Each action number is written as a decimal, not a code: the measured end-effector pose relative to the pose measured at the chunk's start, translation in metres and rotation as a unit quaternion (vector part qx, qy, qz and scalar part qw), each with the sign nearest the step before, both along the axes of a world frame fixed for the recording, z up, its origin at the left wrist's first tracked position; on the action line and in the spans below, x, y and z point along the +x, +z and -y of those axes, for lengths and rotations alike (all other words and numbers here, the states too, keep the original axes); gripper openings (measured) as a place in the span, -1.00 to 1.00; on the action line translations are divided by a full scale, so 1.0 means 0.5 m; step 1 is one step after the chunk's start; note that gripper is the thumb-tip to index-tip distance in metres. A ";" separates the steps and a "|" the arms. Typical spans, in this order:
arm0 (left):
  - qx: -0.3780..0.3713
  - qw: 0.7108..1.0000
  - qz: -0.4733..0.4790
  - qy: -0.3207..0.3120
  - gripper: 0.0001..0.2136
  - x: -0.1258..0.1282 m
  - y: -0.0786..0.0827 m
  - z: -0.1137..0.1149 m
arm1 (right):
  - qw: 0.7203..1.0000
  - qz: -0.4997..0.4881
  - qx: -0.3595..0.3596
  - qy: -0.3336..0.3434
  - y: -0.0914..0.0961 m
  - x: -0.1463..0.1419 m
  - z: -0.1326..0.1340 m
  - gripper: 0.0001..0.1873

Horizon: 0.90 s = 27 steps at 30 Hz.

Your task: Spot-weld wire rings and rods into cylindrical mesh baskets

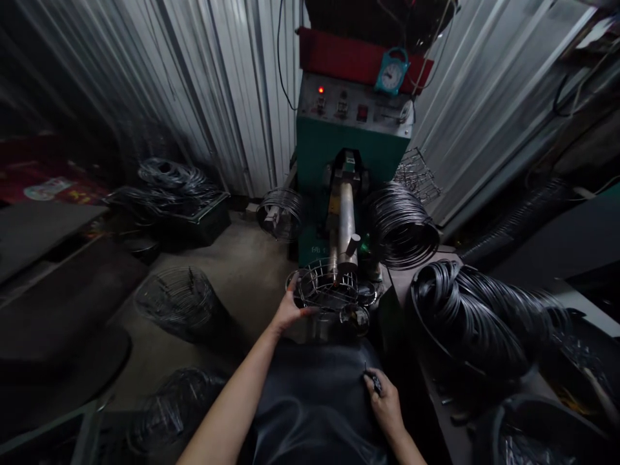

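Wire cage (325, 292): sitting under the steel arm (345, 219) of the green machine (349, 139). Gripping its near-left rim with left hand (289, 312); pinching small dark tool (376, 383) in right hand (385, 403) at lap. Advising keeping cage level, fingers clear of arm tip.

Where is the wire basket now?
The wire basket sits mid-frame in the head view, at the end of the metal arm, left hand on its left rim.

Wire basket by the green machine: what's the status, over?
Left hand grips wire basket rim, at machine arm. Right hand at lap, pinching small dark piece. Wire coils crowd the right side.
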State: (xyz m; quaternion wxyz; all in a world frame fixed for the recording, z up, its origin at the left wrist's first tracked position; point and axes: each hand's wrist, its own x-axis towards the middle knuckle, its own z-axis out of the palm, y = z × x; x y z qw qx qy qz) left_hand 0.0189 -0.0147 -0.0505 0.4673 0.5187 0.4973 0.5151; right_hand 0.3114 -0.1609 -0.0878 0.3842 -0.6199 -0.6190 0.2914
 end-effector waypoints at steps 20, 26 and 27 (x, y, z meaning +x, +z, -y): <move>0.217 0.884 -0.412 -0.043 -0.37 0.018 0.150 0.146 | 0.949 0.270 -0.093 0.133 0.336 -0.212 -0.144 -0.79; 0.218 0.879 -0.418 -0.068 -0.42 0.025 0.167 0.128 | 0.969 0.197 -0.009 0.147 0.281 -0.192 -0.137 -0.74; 0.214 0.883 -0.413 -0.067 -0.43 0.026 0.164 0.126 | 0.969 0.185 0.001 0.163 0.274 -0.187 -0.141 -0.71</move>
